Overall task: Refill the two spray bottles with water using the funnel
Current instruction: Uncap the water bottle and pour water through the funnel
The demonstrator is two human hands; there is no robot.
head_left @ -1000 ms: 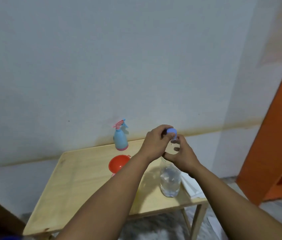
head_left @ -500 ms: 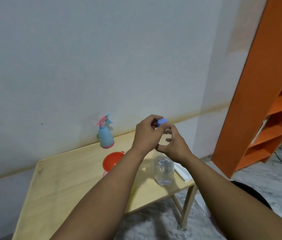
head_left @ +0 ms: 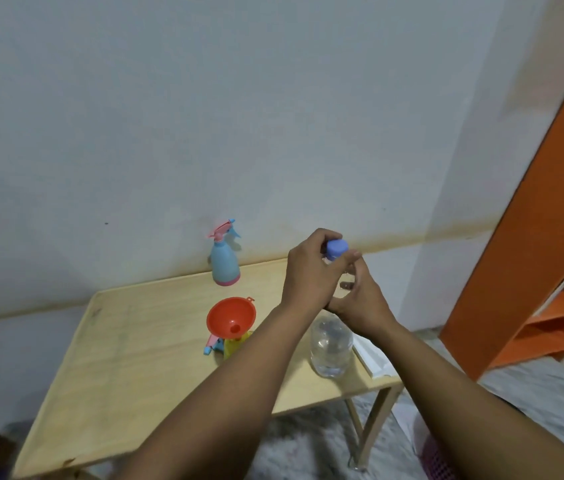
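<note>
- Still gripping blue cap (head_left: 337, 248) with left hand (head_left: 311, 271), as a second ago.
- Right hand (head_left: 360, 303) wrapped round water bottle (head_left: 330, 346) neck.
- Funnel (head_left: 231, 318) seated in yellow spray bottle (head_left: 233, 344).

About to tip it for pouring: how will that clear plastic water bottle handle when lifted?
The clear plastic water bottle looks only part full, so probably fairly light. Its thin walls may flex under squeeze. Smooth sides could be slippery if wet.

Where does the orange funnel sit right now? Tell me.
In the neck of the yellow spray bottle, upright: the orange plastic funnel stands mouth up, spout down on the wooden table.
</note>
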